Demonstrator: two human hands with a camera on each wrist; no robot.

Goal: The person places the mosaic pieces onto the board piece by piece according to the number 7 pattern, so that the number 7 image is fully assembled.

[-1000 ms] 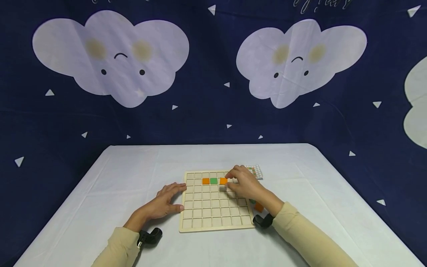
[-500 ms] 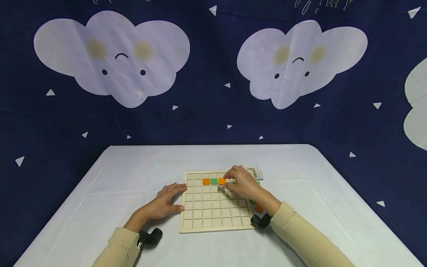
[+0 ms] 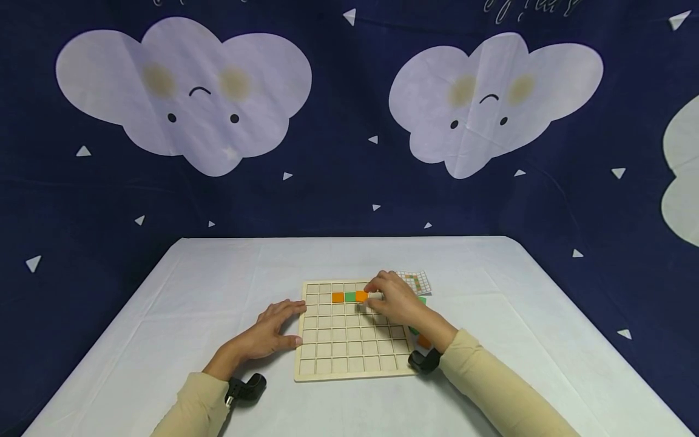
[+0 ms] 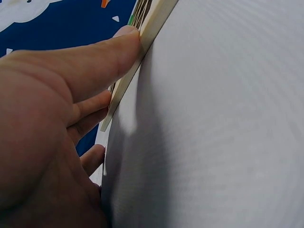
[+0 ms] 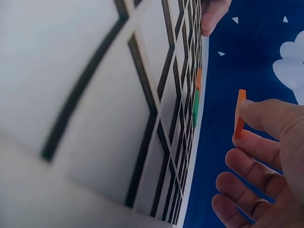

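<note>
My right hand pinches an orange square tile between thumb and index finger, held above the board in the right wrist view, its other fingers loosely bent. Beneath it lies a pale wooden grid board. In the board's second row from the far edge sit an orange tile and, directly right of it, a green tile; from the head the held tile overlaps the spot beside the green one. My left hand rests at the board's left edge, fingers extended, thumb touching the rim in the left wrist view.
A small printed grid card lies past the board's far right corner. Loose green tiles and an orange tile lie right of the board, partly hidden under the right arm. A dark blue cloud-patterned cloth hangs behind the white table.
My right hand has shifted slightly left with the orange tile, bringing it up to the green tile in the head view. The left hand stays at the board's edge.
</note>
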